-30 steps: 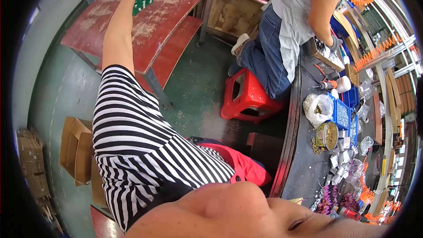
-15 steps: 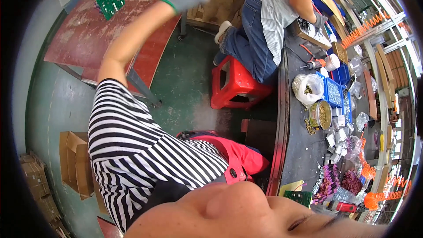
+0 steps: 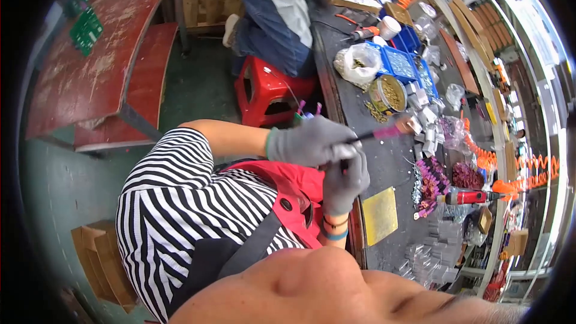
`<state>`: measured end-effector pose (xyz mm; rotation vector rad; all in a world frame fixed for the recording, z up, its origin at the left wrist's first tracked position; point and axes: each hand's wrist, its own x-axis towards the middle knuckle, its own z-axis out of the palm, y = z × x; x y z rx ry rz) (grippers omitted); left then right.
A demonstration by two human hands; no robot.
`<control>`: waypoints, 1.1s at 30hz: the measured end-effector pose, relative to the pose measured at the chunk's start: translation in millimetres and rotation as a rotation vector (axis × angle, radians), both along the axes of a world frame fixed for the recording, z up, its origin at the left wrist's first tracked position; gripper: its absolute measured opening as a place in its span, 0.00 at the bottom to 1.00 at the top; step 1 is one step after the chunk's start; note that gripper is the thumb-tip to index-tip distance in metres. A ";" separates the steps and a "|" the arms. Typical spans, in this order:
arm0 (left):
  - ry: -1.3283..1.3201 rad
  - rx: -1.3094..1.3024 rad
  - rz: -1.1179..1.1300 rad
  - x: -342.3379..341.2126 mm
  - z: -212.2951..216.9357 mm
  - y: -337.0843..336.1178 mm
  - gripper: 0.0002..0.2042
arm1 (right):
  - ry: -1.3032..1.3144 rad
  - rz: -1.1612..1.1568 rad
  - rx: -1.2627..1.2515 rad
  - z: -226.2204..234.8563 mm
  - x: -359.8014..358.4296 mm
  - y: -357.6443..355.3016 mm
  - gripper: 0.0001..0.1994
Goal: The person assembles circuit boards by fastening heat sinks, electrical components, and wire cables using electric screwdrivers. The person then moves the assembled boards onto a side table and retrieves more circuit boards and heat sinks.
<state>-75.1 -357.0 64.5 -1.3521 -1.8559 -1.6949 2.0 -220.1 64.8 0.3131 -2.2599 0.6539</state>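
Note:
My left hand (image 3: 309, 143), in a grey glove with a green cuff, is closed in front of the red apron (image 3: 297, 189). A slim dark part (image 3: 384, 132) with a pink end sticks out from its fingers toward the bench, smeared by motion. Just below, my right hand (image 3: 347, 185), also grey-gloved, has curled fingers against the left fingertips. What it grips, if anything, is hidden. Small purple-tipped pieces (image 3: 307, 109) show behind my left hand; what they belong to is covered. Close to my right hand, a yellow sheet (image 3: 380, 216) lies on the dark bench (image 3: 354, 108).
A co-worker (image 3: 279, 18) is at the bench beyond a red stool (image 3: 270, 90). Along the bench are a tub of brass-coloured parts (image 3: 389, 94), blue trays (image 3: 401, 63), purple-and-black parts (image 3: 431, 183) and a red power screwdriver (image 3: 468, 197). Left stands a red table (image 3: 114, 42) with a green circuit board (image 3: 87, 31).
My left hand has come back from the red table to the bench edge, and my right hand has come into view. The green board on the yellow sheet no longer shows there. The view has shifted.

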 end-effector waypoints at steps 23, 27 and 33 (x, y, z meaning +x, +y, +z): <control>-0.205 -0.791 2.151 -144.3 37.9 -645.4 0.27 | -0.440 -0.044 -0.250 -67.4 -9.2 38.0 0.16; 0.252 -1.060 2.147 -193.5 38.6 -654.0 0.15 | -0.324 -0.156 -0.204 -57.4 0.6 41.5 0.15; 0.382 -1.101 1.018 -326.1 -65.4 -193.6 0.11 | -0.373 -0.217 -0.182 -64.1 -8.6 52.7 0.20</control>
